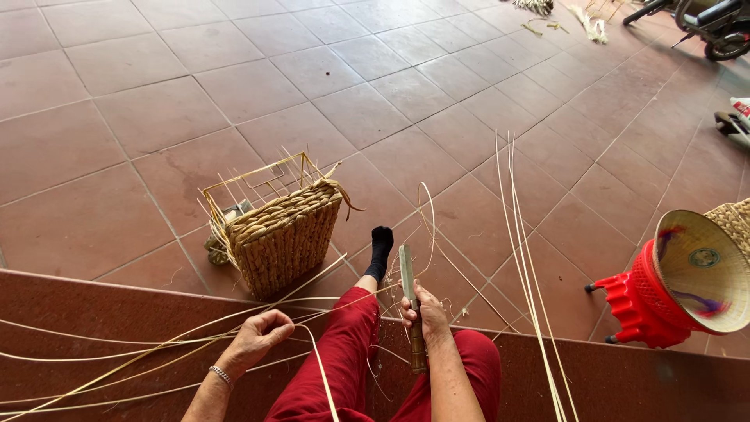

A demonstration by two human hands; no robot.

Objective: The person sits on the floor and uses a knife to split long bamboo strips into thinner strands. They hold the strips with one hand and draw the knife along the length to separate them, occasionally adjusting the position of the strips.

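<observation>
Right hand (426, 311) clamped on knife (411, 305), blade up for splitting; left hand (258, 337) pinching strips (148, 352) taut, near woven basket (283, 234)

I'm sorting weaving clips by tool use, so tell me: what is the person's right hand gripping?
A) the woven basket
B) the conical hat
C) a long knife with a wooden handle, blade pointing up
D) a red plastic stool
C: the right hand is closed round the handle of the knife, whose blade rises past the knee, while the left hand holds a pale cane strip.
</observation>
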